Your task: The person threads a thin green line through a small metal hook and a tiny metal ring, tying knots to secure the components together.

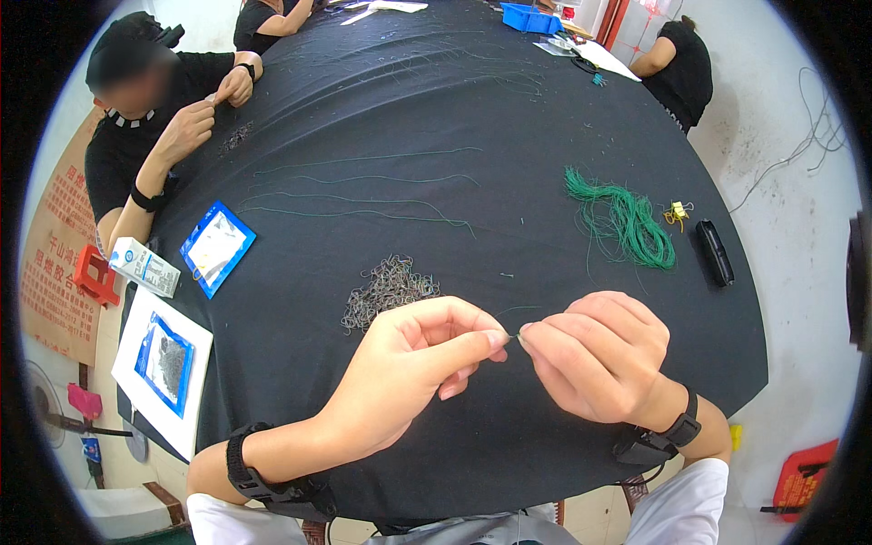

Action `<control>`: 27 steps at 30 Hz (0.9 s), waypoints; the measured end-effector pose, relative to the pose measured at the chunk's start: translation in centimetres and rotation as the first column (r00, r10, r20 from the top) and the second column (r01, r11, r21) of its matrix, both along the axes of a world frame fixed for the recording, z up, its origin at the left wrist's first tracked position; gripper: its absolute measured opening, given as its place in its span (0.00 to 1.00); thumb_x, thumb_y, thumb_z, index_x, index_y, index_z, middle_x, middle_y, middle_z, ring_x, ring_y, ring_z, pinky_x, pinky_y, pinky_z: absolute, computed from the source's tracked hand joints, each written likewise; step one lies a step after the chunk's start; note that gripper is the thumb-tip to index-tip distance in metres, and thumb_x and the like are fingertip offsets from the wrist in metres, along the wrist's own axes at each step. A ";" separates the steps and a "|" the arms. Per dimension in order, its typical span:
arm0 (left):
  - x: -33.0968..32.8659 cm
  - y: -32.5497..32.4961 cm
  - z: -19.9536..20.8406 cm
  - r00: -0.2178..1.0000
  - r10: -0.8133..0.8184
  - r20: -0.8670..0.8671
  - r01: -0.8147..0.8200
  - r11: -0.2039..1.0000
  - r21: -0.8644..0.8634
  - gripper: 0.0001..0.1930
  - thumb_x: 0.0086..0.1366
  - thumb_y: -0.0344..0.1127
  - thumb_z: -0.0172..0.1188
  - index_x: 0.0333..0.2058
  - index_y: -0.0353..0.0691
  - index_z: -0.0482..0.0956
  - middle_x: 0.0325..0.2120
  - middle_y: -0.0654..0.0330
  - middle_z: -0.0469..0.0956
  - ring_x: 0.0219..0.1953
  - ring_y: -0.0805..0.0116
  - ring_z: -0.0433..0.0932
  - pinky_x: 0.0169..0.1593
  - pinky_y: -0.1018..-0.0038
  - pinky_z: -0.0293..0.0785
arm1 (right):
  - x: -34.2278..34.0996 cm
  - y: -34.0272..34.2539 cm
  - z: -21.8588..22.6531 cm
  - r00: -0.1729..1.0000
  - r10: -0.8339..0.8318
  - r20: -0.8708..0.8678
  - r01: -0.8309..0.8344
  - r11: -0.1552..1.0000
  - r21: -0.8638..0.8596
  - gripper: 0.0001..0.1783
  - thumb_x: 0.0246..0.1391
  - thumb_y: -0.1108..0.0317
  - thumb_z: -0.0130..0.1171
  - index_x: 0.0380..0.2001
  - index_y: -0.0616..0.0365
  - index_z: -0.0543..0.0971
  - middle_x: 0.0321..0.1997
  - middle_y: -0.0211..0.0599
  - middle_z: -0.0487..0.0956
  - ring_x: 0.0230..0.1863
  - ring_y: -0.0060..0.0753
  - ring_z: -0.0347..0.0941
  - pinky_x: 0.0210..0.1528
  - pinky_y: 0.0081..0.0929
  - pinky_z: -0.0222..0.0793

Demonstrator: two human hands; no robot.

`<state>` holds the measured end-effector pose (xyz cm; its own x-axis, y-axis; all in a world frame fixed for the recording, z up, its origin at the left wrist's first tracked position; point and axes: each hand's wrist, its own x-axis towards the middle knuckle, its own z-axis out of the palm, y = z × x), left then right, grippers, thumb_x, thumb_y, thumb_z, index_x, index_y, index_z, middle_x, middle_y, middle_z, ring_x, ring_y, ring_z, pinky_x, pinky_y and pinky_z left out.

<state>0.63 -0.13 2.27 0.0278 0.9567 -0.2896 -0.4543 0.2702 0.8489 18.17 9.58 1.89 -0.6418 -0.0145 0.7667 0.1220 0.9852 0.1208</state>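
Note:
My left hand (422,354) and my right hand (599,359) meet over the near part of the table, fingertips almost touching. Both are closed in a pinch on a thin green thread (520,308); a short bit of it spans the gap and a loose end curves up behind. Whether a hook is also between my left fingers is hidden. Just beyond my left hand lies a heap of small dark metal fish hooks (391,289). A bundle of green thread (627,222) rests farther off to the right. Several single strands (363,177) stretch across the black cloth.
At left are a blue-edged packet (218,247), a small carton (145,267) and a white board (195,400) with a packet of hooks (165,361). A yellow clip (677,213) and black case (715,253) sit right. A co-worker (136,136) handles something at far left; others sit farther back.

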 end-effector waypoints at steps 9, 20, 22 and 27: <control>-0.1 -0.1 -0.1 0.999 -0.017 -0.036 0.017 1.000 0.008 0.06 0.62 0.31 0.58 0.36 0.35 0.78 0.28 0.61 0.78 0.23 0.85 0.65 0.24 0.86 0.57 | -0.1 0.1 -0.3 1.000 -0.004 -0.006 0.004 0.999 -0.034 0.12 0.30 0.72 0.62 0.26 0.61 0.78 0.23 0.31 0.75 0.23 0.27 0.72 0.26 0.23 0.70; 0.2 -0.1 0.4 0.986 0.020 -0.167 -0.016 1.000 0.022 0.06 0.63 0.30 0.58 0.35 0.33 0.77 0.28 0.61 0.78 0.20 0.85 0.62 0.23 0.86 0.54 | -0.2 0.1 -0.1 1.000 0.009 -0.013 -0.010 0.994 -0.109 0.10 0.33 0.76 0.62 0.26 0.61 0.78 0.23 0.31 0.75 0.22 0.28 0.72 0.26 0.24 0.70; 0.2 0.0 0.4 0.981 0.034 -0.192 -0.028 0.999 0.031 0.06 0.62 0.30 0.58 0.35 0.33 0.78 0.28 0.61 0.78 0.21 0.86 0.63 0.23 0.87 0.53 | -0.2 0.1 -0.1 1.000 0.007 -0.012 -0.008 0.993 -0.115 0.10 0.33 0.76 0.63 0.26 0.61 0.78 0.23 0.31 0.75 0.22 0.28 0.72 0.26 0.24 0.70; 0.2 0.0 0.4 0.981 0.035 -0.192 -0.028 0.999 0.041 0.06 0.62 0.30 0.59 0.35 0.34 0.78 0.28 0.62 0.78 0.21 0.86 0.63 0.23 0.87 0.53 | -0.2 0.1 0.0 1.000 0.006 -0.010 -0.007 0.991 -0.137 0.11 0.33 0.77 0.63 0.26 0.61 0.78 0.22 0.31 0.75 0.22 0.28 0.72 0.26 0.24 0.70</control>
<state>0.83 -0.17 2.63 -0.0555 0.9667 -0.2500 -0.2891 0.2241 0.9307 17.94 9.71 1.85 -0.6350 0.0867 0.7676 0.1156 0.9932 -0.0165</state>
